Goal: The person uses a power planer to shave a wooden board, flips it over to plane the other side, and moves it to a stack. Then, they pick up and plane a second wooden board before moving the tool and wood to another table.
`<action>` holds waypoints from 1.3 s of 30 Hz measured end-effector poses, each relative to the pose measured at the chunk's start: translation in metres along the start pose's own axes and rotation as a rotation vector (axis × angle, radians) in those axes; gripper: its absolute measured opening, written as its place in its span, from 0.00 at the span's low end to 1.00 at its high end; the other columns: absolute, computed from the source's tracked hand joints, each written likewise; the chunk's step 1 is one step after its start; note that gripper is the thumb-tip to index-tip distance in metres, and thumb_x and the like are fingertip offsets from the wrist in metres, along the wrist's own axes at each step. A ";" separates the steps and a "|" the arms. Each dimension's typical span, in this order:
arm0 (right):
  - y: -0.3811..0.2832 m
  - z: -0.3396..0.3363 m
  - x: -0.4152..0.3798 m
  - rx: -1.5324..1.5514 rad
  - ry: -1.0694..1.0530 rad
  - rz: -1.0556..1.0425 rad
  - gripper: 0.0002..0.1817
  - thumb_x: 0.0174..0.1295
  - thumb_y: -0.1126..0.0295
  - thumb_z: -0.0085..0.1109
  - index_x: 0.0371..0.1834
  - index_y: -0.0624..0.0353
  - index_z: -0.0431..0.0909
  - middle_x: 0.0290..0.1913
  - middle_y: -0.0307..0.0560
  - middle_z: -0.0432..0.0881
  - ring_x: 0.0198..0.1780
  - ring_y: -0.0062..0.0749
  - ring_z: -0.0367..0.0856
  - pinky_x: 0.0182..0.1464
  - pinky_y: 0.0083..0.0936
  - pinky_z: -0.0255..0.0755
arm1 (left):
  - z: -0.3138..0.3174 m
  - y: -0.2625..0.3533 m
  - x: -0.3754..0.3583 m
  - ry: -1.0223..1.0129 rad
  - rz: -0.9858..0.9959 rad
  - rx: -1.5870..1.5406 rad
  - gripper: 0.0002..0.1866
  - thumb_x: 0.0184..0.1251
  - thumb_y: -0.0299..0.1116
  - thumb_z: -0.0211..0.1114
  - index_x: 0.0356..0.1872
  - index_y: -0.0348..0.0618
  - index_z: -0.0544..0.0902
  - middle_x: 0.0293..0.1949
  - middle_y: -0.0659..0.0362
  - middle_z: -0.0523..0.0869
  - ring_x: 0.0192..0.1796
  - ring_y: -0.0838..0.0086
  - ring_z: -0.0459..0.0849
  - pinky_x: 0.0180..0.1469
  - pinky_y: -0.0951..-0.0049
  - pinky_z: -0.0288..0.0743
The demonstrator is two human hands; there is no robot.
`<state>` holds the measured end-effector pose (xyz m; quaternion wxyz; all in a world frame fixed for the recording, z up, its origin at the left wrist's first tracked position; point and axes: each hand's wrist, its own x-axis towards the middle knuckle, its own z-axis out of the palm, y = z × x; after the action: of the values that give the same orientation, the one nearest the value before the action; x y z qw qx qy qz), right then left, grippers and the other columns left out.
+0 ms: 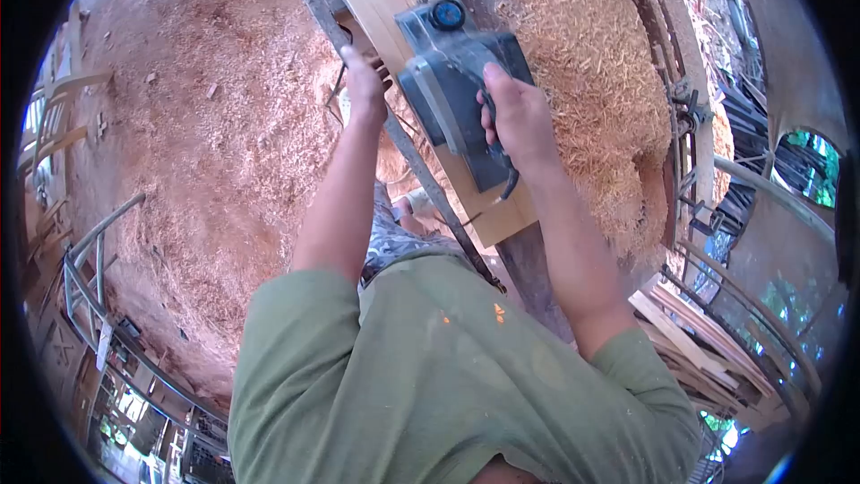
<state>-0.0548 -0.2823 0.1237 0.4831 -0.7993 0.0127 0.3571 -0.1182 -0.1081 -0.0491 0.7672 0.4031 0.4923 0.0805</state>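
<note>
- The right hand (524, 121) is clenching around the rear handle of the power planer (421, 85), with the thumb lying along the top.
- The planer is sitting on the pale board (506, 215), right of the upper centre of the frame, its dark body spanning the board's width and its round knob (447, 13) pointing toward the top.
- The left hand (365, 90) is hovering or resting just beside the board's left edge, near the dark metal bar (417, 161). Its fingers are curling partway; whether they are holding anything, I cannot tell.
- The board is running from the top of the frame down to the centre, lying over a darker beam (533, 264).
- Wood shavings (582, 90) are heaping up to the right of the board and spreading over the ground (215, 125) at the left.
- For good control, the right hand should be keeping the sole flat and the pressure even, without rocking the planer.
- The left fingers should be staying well away from the blade and the shavings outlet. If the left hand is steadying anything, the knob would be giving a safer hold than the board's edge.
</note>
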 end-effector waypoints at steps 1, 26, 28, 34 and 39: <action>-0.004 0.002 0.001 -0.007 0.001 -0.003 0.30 0.67 0.41 0.54 0.28 0.61 0.78 0.18 0.37 0.73 0.17 0.19 0.69 0.22 0.18 0.63 | -0.001 -0.015 -0.012 0.090 0.008 -0.123 0.47 0.74 0.71 0.29 0.56 0.31 0.77 0.46 0.52 0.85 0.47 0.65 0.82 0.52 0.66 0.74; -0.120 0.078 0.134 0.014 -0.011 -0.167 0.33 0.64 0.39 0.56 0.25 0.64 0.79 0.17 0.41 0.75 0.15 0.24 0.71 0.22 0.23 0.66 | 0.050 -0.059 -0.071 0.366 0.053 0.145 0.36 0.81 0.55 0.34 0.51 0.27 0.80 0.46 0.38 0.86 0.50 0.47 0.82 0.57 0.57 0.69; -0.136 0.091 0.144 0.007 0.006 -0.185 0.33 0.64 0.39 0.56 0.25 0.65 0.79 0.17 0.43 0.75 0.15 0.25 0.72 0.22 0.24 0.67 | 0.051 -0.061 -0.071 0.364 0.104 0.065 0.35 0.82 0.53 0.35 0.51 0.27 0.80 0.45 0.40 0.86 0.50 0.50 0.83 0.56 0.58 0.70; -0.165 0.115 0.188 0.026 -0.018 -0.213 0.31 0.63 0.41 0.59 0.24 0.64 0.80 0.19 0.45 0.77 0.16 0.28 0.74 0.21 0.27 0.69 | 0.044 -0.068 -0.070 0.272 0.088 0.078 0.35 0.83 0.52 0.35 0.50 0.26 0.80 0.45 0.42 0.87 0.49 0.54 0.84 0.54 0.60 0.73; -0.207 0.136 0.224 0.035 -0.038 -0.248 0.34 0.64 0.39 0.57 0.27 0.67 0.79 0.21 0.43 0.76 0.18 0.27 0.74 0.20 0.26 0.69 | 0.045 -0.100 -0.059 0.336 0.129 0.133 0.33 0.83 0.49 0.33 0.48 0.26 0.80 0.44 0.37 0.85 0.49 0.47 0.83 0.57 0.56 0.72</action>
<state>0.1119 0.0075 0.1134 0.5376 -0.7792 -0.0891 0.3096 -0.1385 -0.2297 -0.0697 0.6390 0.4645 0.5910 0.1628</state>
